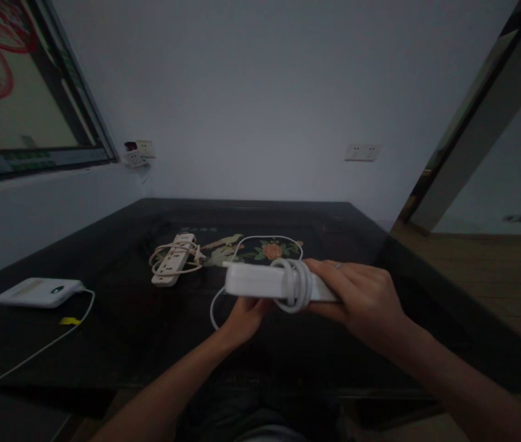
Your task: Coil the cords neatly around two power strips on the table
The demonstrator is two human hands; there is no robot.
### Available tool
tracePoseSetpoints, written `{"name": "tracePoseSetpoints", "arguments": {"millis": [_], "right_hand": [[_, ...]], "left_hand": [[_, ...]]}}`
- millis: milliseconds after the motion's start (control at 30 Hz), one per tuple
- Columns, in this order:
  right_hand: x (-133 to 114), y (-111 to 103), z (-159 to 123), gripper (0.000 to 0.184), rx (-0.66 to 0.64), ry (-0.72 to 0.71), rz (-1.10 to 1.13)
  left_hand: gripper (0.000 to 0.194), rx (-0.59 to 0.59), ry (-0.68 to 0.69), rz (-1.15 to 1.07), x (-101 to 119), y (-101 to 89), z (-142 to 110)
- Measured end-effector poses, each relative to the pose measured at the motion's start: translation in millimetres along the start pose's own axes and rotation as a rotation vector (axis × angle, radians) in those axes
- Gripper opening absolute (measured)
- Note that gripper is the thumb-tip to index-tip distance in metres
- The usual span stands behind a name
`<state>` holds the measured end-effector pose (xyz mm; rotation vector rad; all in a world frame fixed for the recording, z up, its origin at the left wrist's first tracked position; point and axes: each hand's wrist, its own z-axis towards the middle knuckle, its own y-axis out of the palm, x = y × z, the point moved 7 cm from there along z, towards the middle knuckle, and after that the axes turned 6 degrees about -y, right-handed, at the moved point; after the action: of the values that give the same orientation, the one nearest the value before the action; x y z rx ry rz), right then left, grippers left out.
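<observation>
A white power strip (254,280) is held level above the table, seen from its side, so no sockets show. Its white cord (304,285) is wound in several turns around the middle. My right hand (362,288) grips the right end, thumb on the near upper side and fingers wrapped behind. Below the strip, my left hand (246,316) is closed close to the wound turns, its fingertips hidden. A loose loop of cord arcs behind the strip and comes down beside my left wrist; the left hand seems closed on this cord, though the grip itself is covered.
On the black table (150,344) lies another power strip (175,264) with its cord wrapped around it. At the left is a white power bank-like device (42,293) with a cable, near a yellow scrap (69,321). Wall sockets (362,152) sit behind; a window (21,104) is at left.
</observation>
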<state>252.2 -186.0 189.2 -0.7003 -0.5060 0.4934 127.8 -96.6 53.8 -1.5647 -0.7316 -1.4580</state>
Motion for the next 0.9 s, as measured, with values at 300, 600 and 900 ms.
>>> {"name": "tracePoseSetpoints", "arguments": {"millis": [300, 600, 900], "right_hand": [[88.2, 26.3, -15.4, 0.050, -0.153, 0.603, -0.051], [127.0, 82.6, -53.1, 0.044, -0.372, 0.756, 0.186], [148.8, 114.0, -85.2, 0.045, -0.561, 0.837, 0.175]], "left_hand": [[0.025, 0.003, 0.050, 0.516, 21.6, -3.2, -13.0], [0.033, 0.065, 0.029, 1.160, 31.2, -9.2, -27.8], [0.028, 0.145, 0.167, 1.399, 44.7, -20.0, -29.8]]}}
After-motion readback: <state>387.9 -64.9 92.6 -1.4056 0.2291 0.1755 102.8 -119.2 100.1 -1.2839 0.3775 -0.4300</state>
